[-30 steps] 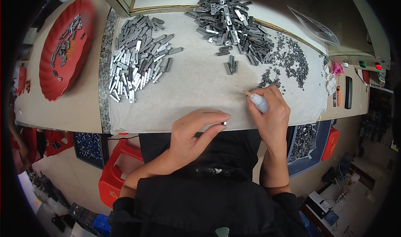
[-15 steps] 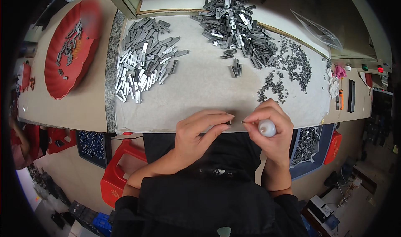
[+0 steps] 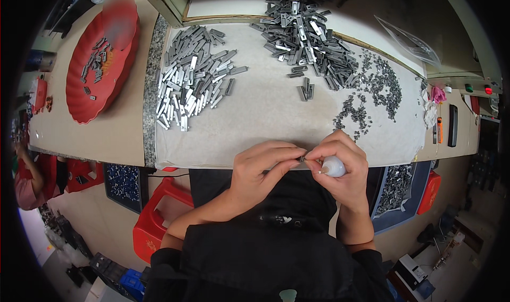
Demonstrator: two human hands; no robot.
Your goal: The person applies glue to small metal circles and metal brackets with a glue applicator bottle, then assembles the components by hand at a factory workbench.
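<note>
Left hand (image 3: 260, 166)'s pinching a small metal part (image 3: 303, 159) by the near edge of the tabletop (image 3: 260, 102). Right hand (image 3: 344, 161) grips a squeeze bottle (image 3: 334, 167), fingertips meeting that part. Looks like a fitting step imo; next move calls for steady alignment.

The wearer's two hands (image 3: 254, 166) are working close together, the right one (image 3: 353, 166) holding one pale bottle (image 3: 335, 167). Two heaps of metal bars (image 3: 194, 81) are lying on one desk (image 3: 271, 110), too many bars to count. One red dish (image 3: 98, 102), two bins (image 3: 393, 220) and three buttons (image 3: 468, 88) are showing.
</note>
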